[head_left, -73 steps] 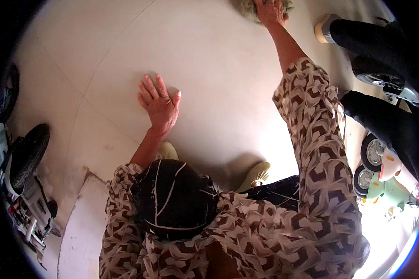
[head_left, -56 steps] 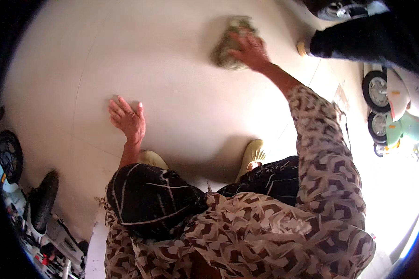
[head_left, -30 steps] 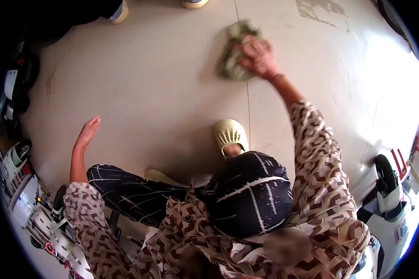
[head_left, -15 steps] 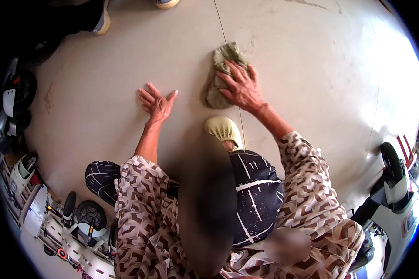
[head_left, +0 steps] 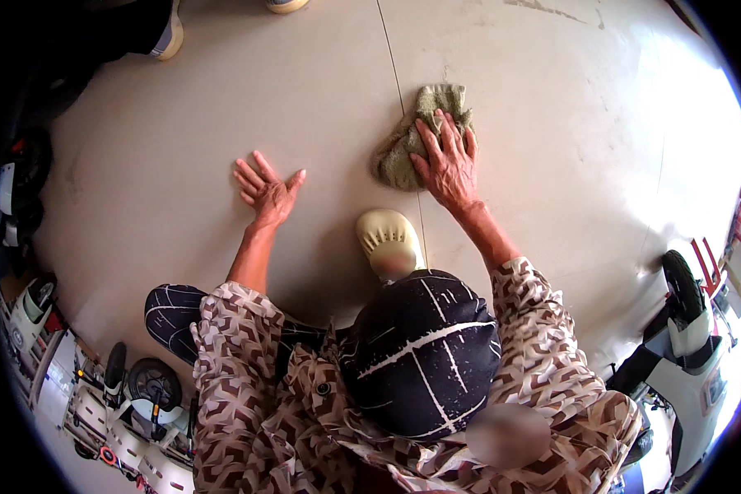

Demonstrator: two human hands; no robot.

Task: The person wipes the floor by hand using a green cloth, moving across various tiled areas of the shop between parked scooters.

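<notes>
An olive-green towel (head_left: 403, 156) lies bunched on the floor just beyond my foot. My right hand (head_left: 451, 165) rests flat on its right part, fingers stretched out and a little apart, pressing it to the floor. To the left, my left hand (head_left: 270, 196) is open with its fingers spread and nothing in it. It is at or just above the bare floor, well apart from the towel; whether the palm touches cannot be made out.
The pale floor (head_left: 321, 90) has thin joint lines and faint smudges. My yellow-green clog (head_left: 387, 230) stands near the towel. Another person's shoe (head_left: 170, 37) is at the upper left. Scooters line both sides, including a white one (head_left: 685, 370) at right and a wheel (head_left: 155, 384) at lower left.
My right hand and the towel have shifted slightly to the right, and the towel's folds have changed. My left hand has moved a little left and stays spread.
</notes>
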